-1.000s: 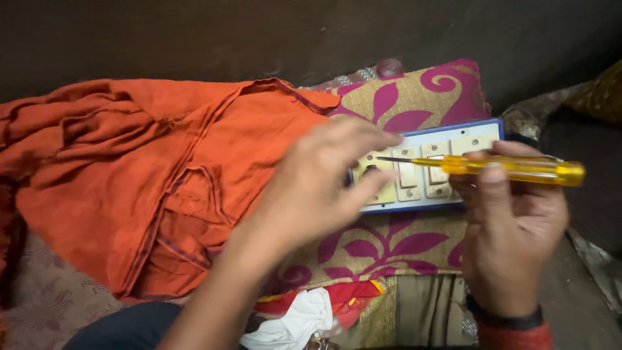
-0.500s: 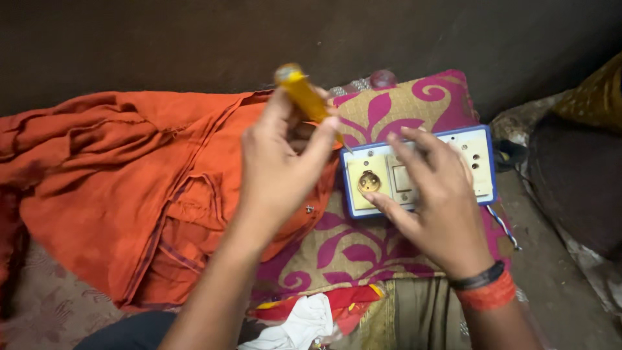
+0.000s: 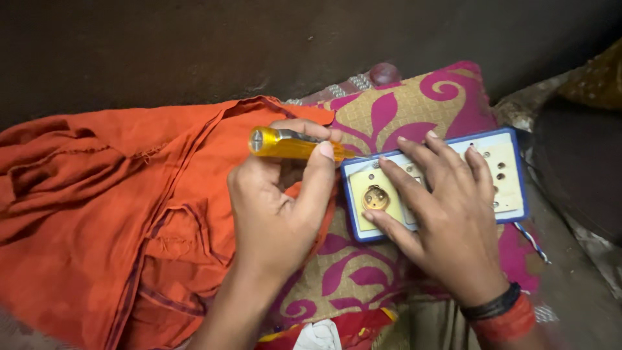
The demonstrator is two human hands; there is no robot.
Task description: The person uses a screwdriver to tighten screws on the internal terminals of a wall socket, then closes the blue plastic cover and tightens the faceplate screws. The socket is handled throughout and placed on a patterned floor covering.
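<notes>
My left hand (image 3: 278, 201) grips a yellow-handled screwdriver (image 3: 288, 144), its tip pointing right toward the left edge of a cream switch-and-socket board with a blue rim (image 3: 512, 194). My right hand (image 3: 447, 214) lies flat on the board, fingers spread, pressing it down on a pink and gold patterned cushion (image 3: 395, 110). A round brass-coloured fitting (image 3: 375, 197) shows on the board's left section, just beside my right index finger. The screwdriver's blade is mostly hidden behind my left fingers.
A crumpled orange cloth (image 3: 110, 201) covers the left side beside the cushion. A dark wall (image 3: 259, 45) runs behind. A white rag (image 3: 317, 337) lies at the bottom edge. A thin wire (image 3: 532, 241) trails from the board's right corner.
The screwdriver went from my right hand to my left. My right hand came down flat on the board. My left hand has lowered the screwdriver toward the board's left edge.
</notes>
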